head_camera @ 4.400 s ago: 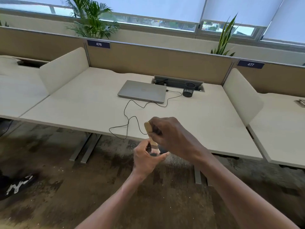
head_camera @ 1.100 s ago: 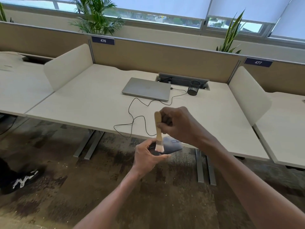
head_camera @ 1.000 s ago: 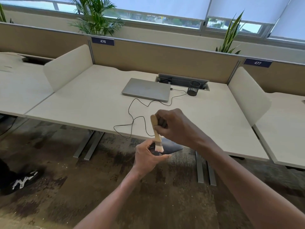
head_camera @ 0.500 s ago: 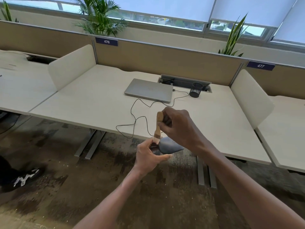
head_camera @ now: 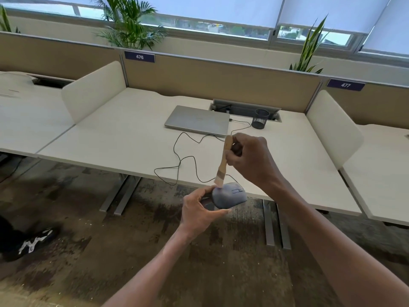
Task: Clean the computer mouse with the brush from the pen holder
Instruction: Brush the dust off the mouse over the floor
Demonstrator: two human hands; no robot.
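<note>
My left hand [head_camera: 199, 210] grips a dark grey computer mouse [head_camera: 230, 195] in the air just in front of the desk's near edge, top side up. My right hand [head_camera: 252, 159] holds a small wooden-handled brush [head_camera: 224, 161] nearly upright, bristles down. The pale bristles touch the rear end of the mouse's top. The mouse's black cable [head_camera: 183, 160] loops across the desk toward the closed laptop [head_camera: 198, 120]. A black mesh pen holder [head_camera: 260, 118] stands at the back of the desk, right of the laptop.
The pale desk [head_camera: 110, 138] has white side dividers [head_camera: 93, 91] and a tan back panel [head_camera: 221, 83]. A cable tray opening [head_camera: 243, 107] sits behind the laptop. Desk legs [head_camera: 120, 196] stand on patchy dark carpet. A person's black shoe [head_camera: 31, 242] shows at lower left.
The mouse has turned in my left hand so more of its top shows. The brush has moved from its front part to its rear end. The view has drifted slightly.
</note>
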